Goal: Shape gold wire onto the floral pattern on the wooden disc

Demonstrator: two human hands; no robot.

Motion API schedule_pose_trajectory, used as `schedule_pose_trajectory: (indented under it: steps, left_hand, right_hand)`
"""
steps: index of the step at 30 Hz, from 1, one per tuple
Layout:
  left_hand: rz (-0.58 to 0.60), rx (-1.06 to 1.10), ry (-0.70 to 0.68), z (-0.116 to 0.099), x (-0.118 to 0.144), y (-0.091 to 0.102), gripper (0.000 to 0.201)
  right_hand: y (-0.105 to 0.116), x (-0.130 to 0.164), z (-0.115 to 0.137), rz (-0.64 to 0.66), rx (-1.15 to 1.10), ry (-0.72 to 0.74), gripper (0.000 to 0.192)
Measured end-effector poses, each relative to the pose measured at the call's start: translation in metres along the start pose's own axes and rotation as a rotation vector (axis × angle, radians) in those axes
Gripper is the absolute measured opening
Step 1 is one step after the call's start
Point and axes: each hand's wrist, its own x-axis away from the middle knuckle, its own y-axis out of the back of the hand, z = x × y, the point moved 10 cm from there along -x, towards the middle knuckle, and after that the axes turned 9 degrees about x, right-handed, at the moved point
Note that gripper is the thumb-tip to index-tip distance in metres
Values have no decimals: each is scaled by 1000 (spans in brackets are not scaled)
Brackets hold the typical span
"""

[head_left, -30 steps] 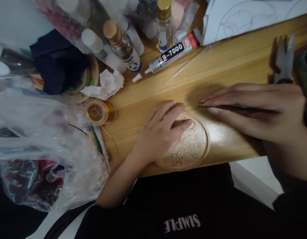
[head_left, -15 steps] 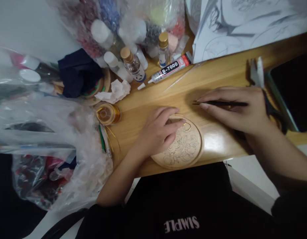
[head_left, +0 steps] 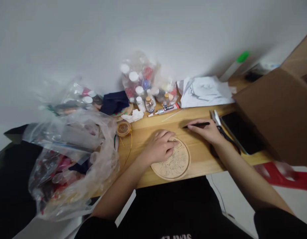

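A round wooden disc (head_left: 175, 166), its pale face drawn with a line pattern of flowers, lies by the table's front edge. My left hand (head_left: 160, 147) rests over its upper left part, fingers apart, one fingertip beside a small gold wire loop (head_left: 178, 144) on the disc. Whether that finger touches the wire I cannot tell. Black tweezers (head_left: 199, 125) are held in my right hand (head_left: 207, 131), pointing left above the table, beyond the disc's upper right edge. Nothing shows between their tips.
A spool of gold wire (head_left: 124, 128) stands left, beside a crumpled plastic bag (head_left: 101, 149). Behind are small bottles (head_left: 150, 104), a B-7000 glue tube (head_left: 167, 109) and drawn papers (head_left: 205, 91). Scissors (head_left: 224, 131), a dark phone (head_left: 243, 132) and a cardboard box (head_left: 275, 113) are at right.
The view has tilted up and drawn back, bringing the wall and the cardboard box into sight. Both hands keep about the same places relative to the disc, and the tweezers stay in my right hand.
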Motion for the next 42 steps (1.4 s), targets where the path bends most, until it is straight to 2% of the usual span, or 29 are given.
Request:
schedule_pose_trajectory:
  steps: [10,15,20,25,29,35,42]
  left_hand:
    - [-52,-53,-33,-2,0,0,26]
    - [-28,-62,-5,-1,2,-4,27]
    - [-30,-51,35,2,6,-6,28]
    - [-41,-25,53,3,9,-5,28]
    - [-47,7,71,7,10,-5,31]
    - [-98,42,67,10,8,-2,39]
    - [-147,-50,-2,1,8,0,30]
  right_hand:
    - [-7,-7,-17,67,23,-81,36]
    - [4,6,-6,-67,28,-79,29]
    - [16,41,11,-253,9,-48,22]
    - [3,76,17,-368,-11,-32,22]
    - [-5,90,13,-463,-20,-44,20]
    - [-8,89,12,-496,-12,-55,15]
    - [-7,97,11,-495,39,-52,15]
